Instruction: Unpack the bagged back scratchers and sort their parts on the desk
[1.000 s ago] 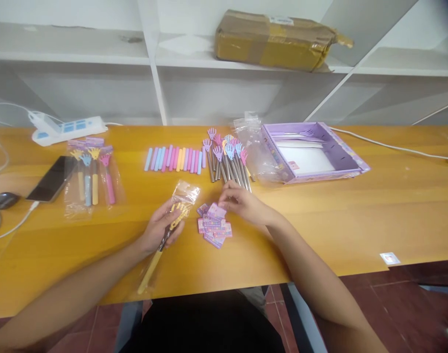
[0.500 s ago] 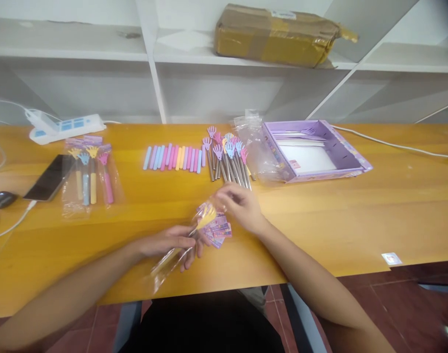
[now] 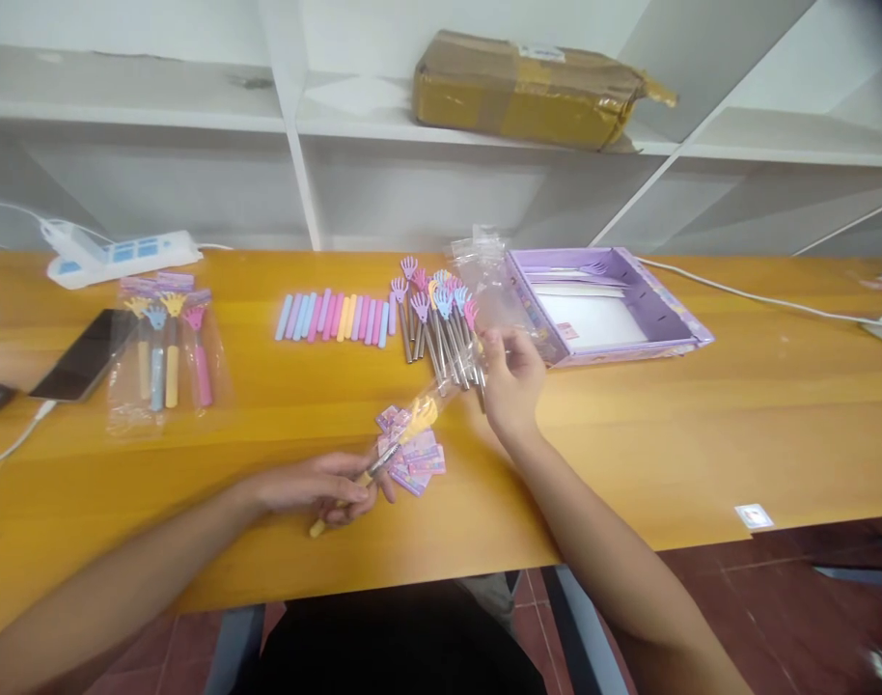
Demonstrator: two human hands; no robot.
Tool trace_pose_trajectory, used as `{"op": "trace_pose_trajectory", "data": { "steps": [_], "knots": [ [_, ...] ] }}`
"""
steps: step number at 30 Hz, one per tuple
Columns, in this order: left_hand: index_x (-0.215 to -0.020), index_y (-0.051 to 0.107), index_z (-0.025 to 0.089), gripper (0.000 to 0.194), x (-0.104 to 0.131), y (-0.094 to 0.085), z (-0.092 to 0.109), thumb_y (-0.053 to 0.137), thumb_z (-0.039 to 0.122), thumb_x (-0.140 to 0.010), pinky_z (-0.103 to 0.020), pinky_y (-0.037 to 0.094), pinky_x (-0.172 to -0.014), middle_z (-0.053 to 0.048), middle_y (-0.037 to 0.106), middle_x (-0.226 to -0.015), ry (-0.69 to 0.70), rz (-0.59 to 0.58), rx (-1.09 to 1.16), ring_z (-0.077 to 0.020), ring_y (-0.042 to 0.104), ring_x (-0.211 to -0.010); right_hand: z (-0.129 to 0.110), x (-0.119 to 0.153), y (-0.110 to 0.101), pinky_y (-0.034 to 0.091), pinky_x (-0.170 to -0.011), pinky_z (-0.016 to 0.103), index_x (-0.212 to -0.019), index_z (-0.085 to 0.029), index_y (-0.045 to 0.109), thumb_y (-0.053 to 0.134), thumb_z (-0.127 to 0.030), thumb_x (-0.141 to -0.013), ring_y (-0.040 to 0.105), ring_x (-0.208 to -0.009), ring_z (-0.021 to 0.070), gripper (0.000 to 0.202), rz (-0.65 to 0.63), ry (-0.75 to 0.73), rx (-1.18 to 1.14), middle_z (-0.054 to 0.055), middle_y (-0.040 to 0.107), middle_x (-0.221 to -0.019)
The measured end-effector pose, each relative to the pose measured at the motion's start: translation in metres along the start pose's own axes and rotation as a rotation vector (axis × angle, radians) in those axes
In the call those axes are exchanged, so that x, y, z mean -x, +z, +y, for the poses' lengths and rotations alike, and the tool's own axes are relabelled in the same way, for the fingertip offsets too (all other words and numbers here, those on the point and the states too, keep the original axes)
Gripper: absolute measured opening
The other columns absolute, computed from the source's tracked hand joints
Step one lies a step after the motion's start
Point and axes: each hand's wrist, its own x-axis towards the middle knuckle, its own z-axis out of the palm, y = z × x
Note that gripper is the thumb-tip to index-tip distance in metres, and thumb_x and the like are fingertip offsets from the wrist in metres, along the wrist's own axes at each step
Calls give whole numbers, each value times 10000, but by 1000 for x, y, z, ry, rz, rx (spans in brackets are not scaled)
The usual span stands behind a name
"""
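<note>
Wooden tabletop (image 3: 629, 463), purple box (image 3: 647, 307) of white sheets (image 3: 582, 290), yellow scratcher (image 3: 421, 417) in left hand (image 3: 344, 487), clear plastic (image 3: 447, 391) in right hand (image 3: 513, 386).

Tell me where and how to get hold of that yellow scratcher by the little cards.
I'd grip the yellow scratcher by its straight handle, coming from the near left, much as the left hand does. It slants so that the handle's end is nearest the person, while its head spreads into prongs at the far right end, a more awkward hold.
</note>
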Motion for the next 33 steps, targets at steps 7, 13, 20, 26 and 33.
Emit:
{"op": "trace_pose_trajectory", "data": {
  "steps": [7,13,20,26,33],
  "knots": [
    [-1143,659,189,382,-1,2,-1,729,506,-942,-220,138,-473,56,416,-707,130,82,86,-72,191,-535,3,11,16,566,-670,346,-1058,-250,676,726,-693,-922,611,-735,192,466,-635,225,-288,23,643,-856],
    [-1212,652,190,446,-1,-1,-4,770,496,-910,-223,190,-507,40,477,-753,140,43,81,-76,227,-560,-14,-56,21,576,-734,348,-915,-260,599,705,-721,-914,627,-783,198,473,-566,256,-283,17,630,-849],
    [-1179,650,193,438,2,3,2,771,497,-888,-217,196,-508,30,497,-766,84,35,72,-79,253,-561,22,-184,-29,495,-680,330,-1002,-201,690,665,-349,-920,577,-684,191,171,-318,126,247,42,668,-771],
    [-1214,670,188,418,3,-3,1,754,439,-890,-215,202,-499,12,522,-766,75,23,115,-86,266,-560,74,-186,-25,527,-893,410,-1157,-114,748,640,-142,-850,686,-903,284,326,-428,29,830,156,774,-973],
    [-1080,693,157,250,-1,-8,-3,585,266,-882,-214,289,-454,-34,608,-731,13,52,241,-85,322,-480,68,-185,-31,514,-1004,519,-1391,-73,636,653,-138,-882,660,-1162,389,514,-227,-194,922,307,534,-1428]
  ]
}}
